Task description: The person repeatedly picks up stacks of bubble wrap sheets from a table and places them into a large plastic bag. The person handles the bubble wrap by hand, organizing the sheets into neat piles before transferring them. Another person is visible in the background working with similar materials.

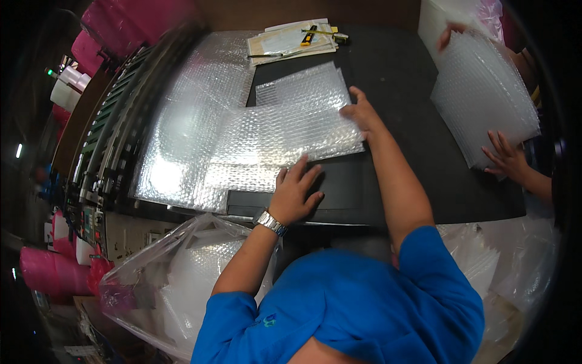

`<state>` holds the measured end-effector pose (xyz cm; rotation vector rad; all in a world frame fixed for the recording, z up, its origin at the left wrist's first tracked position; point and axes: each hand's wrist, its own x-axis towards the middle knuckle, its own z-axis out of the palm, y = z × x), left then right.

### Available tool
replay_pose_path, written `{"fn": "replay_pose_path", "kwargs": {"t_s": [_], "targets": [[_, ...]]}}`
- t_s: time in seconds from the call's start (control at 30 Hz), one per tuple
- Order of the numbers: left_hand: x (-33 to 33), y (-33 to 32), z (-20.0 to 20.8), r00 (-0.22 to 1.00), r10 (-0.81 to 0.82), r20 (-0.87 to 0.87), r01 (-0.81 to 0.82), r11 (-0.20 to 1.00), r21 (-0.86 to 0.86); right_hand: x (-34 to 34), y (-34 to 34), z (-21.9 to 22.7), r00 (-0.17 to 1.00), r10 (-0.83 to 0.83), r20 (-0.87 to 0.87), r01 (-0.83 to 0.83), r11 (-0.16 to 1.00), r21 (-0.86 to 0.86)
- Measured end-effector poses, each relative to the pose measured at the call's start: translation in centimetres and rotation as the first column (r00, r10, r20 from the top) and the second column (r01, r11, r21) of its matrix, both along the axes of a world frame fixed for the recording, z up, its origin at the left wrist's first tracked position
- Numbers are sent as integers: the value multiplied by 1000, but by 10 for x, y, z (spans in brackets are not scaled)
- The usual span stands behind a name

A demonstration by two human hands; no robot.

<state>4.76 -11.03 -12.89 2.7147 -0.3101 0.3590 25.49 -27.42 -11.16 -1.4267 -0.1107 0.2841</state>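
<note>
One pink roll (pixel 54 271) stands at the far left, below a machine with green-slatted rollers (pixel 112 115). Next, below the table's near edge, is a clear plastic bag (pixel 130 297). Above it, a large bubble-wrap sheet (pixel 182 115) lies on the dark table (pixel 400 67). The smaller bubble-wrap pieces (pixel 273 133) partly overlap its right side, at mid-table. Beyond them lie papers (pixel 267 45) bearing a yellow-and-black cutter (pixel 309 36). The left hand (pixel 296 197), watch (pixel 270 222) at the wrist, has its fingers spread and released at the pieces' near edge. The right hand (pixel 362 116) touches their right edge, fingers partly extended; whether it grasps them cannot be determined. At far right, a co-worker's hands (pixel 509 162) hold a bubble-wrap stack (pixel 485 100), tilted.
</note>
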Motion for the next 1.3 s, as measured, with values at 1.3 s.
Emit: {"fn": "replay_pose_path", "kwargs": {"t_s": [1.3], "targets": [[23, 88, 19, 873, 484, -60, -349, 535, -770, -10, 10, 2, 931, 364, 43, -364, 906, 215]]}}
